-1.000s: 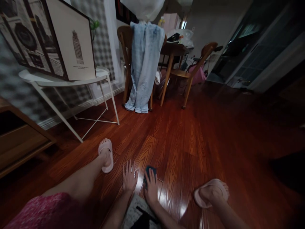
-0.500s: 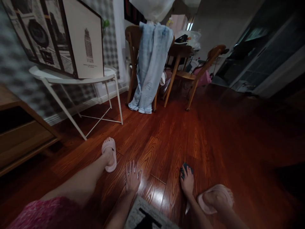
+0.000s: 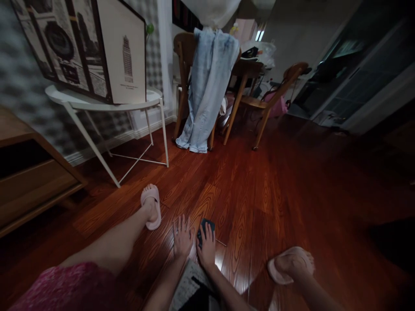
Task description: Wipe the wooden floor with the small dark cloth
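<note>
My left hand (image 3: 183, 238) lies flat on the wooden floor (image 3: 240, 190) with its fingers spread and nothing in it. Just right of it, my right hand (image 3: 206, 250) rests over a small dark blue-green rectangular thing (image 3: 209, 223), its fingers bent across the top. Part of that thing is covered by the fingers, and its kind is not clear. Between my forearms a grey patterned cloth (image 3: 186, 287) with a black figure shows at the bottom edge.
My feet in pink slippers (image 3: 156, 218) stand either side. A white side table (image 3: 106, 105) bears framed pictures (image 3: 134, 56), beside a wooden cabinet (image 3: 42, 181). Ahead, jeans (image 3: 207, 86) hang over a wooden chair (image 3: 183, 56); another chair (image 3: 256, 103) stands further right.
My right hand has slid left across the floor with the dark rectangular thing and is now close beside my left hand. The left hand has hardly moved.
</note>
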The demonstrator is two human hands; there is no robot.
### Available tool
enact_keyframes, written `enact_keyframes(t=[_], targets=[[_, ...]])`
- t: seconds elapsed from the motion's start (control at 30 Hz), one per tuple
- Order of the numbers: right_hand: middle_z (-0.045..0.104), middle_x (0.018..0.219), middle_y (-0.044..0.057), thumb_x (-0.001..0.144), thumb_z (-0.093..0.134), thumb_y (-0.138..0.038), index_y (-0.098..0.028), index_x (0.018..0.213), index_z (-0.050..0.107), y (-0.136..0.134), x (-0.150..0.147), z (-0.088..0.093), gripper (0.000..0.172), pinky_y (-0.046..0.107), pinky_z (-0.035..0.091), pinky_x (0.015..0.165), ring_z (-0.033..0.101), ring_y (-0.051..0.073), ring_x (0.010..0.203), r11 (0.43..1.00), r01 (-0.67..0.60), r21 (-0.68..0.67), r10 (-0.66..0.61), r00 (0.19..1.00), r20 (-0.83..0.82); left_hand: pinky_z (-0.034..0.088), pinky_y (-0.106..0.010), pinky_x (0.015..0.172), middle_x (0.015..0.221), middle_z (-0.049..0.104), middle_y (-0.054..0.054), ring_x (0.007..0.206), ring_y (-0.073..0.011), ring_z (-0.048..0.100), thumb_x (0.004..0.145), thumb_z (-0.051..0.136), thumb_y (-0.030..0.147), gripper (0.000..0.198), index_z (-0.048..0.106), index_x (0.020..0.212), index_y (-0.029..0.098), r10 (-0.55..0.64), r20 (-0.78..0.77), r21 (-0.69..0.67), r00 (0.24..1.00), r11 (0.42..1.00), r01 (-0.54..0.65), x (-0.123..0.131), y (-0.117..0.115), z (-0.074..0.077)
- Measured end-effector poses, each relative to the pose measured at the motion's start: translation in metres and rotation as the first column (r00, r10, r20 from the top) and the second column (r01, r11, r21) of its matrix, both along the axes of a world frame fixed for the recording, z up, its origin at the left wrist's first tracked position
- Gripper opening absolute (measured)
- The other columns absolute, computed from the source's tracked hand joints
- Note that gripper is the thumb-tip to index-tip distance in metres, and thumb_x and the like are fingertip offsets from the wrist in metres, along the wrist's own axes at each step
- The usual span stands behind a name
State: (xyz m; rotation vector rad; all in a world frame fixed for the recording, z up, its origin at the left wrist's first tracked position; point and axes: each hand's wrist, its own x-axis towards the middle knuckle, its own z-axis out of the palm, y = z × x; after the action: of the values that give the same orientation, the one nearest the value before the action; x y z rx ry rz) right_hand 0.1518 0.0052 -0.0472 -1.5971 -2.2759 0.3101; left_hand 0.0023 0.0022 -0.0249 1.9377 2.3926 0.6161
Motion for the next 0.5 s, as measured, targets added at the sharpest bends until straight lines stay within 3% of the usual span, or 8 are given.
enact_keyframes(t=[0.07,0.17,0.23,0.37,0.5], targets=[[0.022,0.168,0.009,0.096,0.047,-0.049,-0.026,0.162,0.021,-0.001,0.009,0.017,0.075,0.058,0.022,0.123,0.015,0.03,0.156,0.989,-0.143,-0.026,0.143,0.99,0.005,0.016,-0.061,0.127,0.163,0.036,-0.009,0.153,-0.0273,0.028,0.097,0.035,0.036,0.057,0.035,0.153,0.026,-0.004,-0.01,-0.007,1.0,1.0,0.004,0.0,0.0,0.001],[0.021,0.169,0.007,0.099,0.042,-0.05,-0.026,0.162,0.015,0.001,0.055,0.036,0.073,0.05,0.024,0.124,0.017,0.025,0.155,0.951,-0.308,-0.024,0.308,0.951,0.01,0.018,-0.061,0.126,0.162,0.037,-0.011,0.153,-0.0278,0.029,0.097,0.035,0.035,0.057,0.036,0.153,0.024,-0.003,-0.033,-0.008,0.999,1.0,0.003,-0.001,0.0,0.002],[0.023,0.168,0.007,0.102,0.037,-0.046,-0.025,0.162,0.015,0.001,0.091,0.037,0.067,0.048,0.026,0.124,0.019,0.023,0.155,0.974,-0.226,0.007,0.226,0.974,0.022,0.018,-0.061,0.126,0.162,0.038,-0.011,0.153,-0.0276,0.03,0.097,0.035,0.036,0.057,0.036,0.153,0.024,-0.006,-0.037,0.004,0.999,1.0,0.007,-0.001,0.0,0.002],[0.029,0.166,0.011,0.103,0.031,-0.041,-0.019,0.162,0.019,-0.003,0.13,0.02,0.063,0.049,0.03,0.122,0.021,0.024,0.154,0.991,0.119,0.064,-0.119,0.993,0.001,0.018,-0.061,0.126,0.161,0.041,-0.009,0.152,-0.0276,0.032,0.097,0.033,0.039,0.056,0.039,0.152,0.026,-0.009,-0.028,0.016,1.0,1.0,0.01,-0.001,-0.001,0.001],[0.033,0.165,0.008,0.102,0.03,-0.036,-0.023,0.16,0.028,-0.005,0.126,0.012,0.059,0.051,0.028,0.123,0.022,0.024,0.154,0.987,0.146,0.061,-0.146,0.989,-0.013,0.017,-0.058,0.127,0.161,0.04,-0.01,0.153,-0.0269,0.03,0.097,0.034,0.04,0.056,0.042,0.15,0.024,-0.008,0.02,0.033,1.0,0.999,0.008,-0.005,0.0,0.002]])
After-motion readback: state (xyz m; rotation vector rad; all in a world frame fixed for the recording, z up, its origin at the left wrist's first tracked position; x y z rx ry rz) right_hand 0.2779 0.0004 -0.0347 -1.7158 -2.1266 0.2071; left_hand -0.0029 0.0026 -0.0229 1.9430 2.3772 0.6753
